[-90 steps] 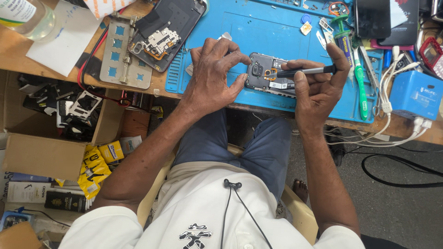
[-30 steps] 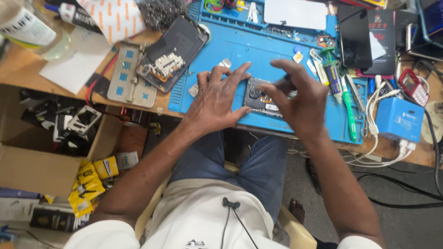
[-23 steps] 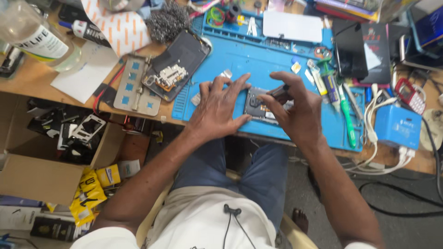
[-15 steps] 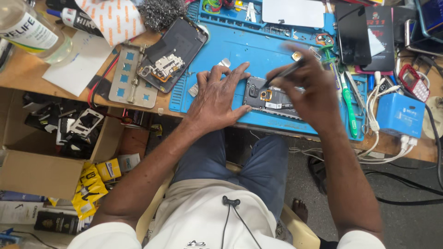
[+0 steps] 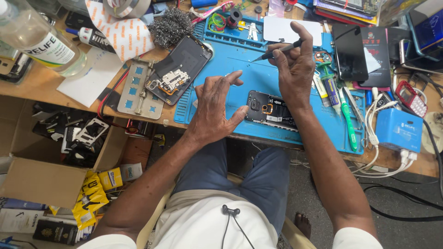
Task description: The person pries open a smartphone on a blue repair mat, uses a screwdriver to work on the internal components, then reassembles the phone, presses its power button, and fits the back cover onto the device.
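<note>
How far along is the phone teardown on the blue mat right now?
Done: the opened phone lies on the blue mat with its back off and its insides bare; a second opened phone lies further left.
In hand: the right hand holds a thin dark tool raised above the mat, tip off the phone; the left hand is spread beside the phone.
Left: the phone is not yet closed.

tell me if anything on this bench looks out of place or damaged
Nothing looks spilled or broken. The opened phone lies askew at the blue mat's front edge, and a second opened phone sits tilted, half off the mat's left corner.
</note>
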`<state>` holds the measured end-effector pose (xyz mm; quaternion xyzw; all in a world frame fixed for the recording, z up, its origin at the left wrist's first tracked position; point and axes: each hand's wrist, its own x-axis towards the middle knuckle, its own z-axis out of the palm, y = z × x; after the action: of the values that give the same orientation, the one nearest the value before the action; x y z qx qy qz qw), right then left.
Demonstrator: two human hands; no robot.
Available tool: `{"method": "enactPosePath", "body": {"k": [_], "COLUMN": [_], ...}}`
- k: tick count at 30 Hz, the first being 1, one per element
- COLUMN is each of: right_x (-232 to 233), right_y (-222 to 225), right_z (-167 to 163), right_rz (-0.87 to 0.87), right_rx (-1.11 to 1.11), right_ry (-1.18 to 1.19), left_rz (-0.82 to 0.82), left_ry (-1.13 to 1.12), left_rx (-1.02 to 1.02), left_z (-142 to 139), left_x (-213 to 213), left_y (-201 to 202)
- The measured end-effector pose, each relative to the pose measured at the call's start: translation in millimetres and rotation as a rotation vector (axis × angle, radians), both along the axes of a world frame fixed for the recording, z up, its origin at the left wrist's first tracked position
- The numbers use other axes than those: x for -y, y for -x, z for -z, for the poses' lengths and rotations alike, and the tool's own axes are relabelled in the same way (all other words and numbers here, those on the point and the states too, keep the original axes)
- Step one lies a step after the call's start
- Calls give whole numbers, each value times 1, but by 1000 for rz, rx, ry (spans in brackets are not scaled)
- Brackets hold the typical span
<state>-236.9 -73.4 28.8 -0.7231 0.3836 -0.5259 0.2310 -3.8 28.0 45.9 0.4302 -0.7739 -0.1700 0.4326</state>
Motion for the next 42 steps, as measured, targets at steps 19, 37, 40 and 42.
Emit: {"method": "enactPosePath", "body": {"k": [19,37,40,42], "right_x": [-72,-99,-99,-100], "right_y": [25,27,27,27], "right_z": [1,16,16,16], "right_rz": [-18,-5,-7,-18], "right_rx": [232,81,58,67], "right_ry": [-109,-31,-15,-12], "left_rz": [-1,-4,-2,-1], "left_ry": [23,15,19,11], "left_rx": [113,228,234,236], "left_z": [6,12,14,14], "left_x": [4,3,3,4], "left_y": [3,5,5,5]}}
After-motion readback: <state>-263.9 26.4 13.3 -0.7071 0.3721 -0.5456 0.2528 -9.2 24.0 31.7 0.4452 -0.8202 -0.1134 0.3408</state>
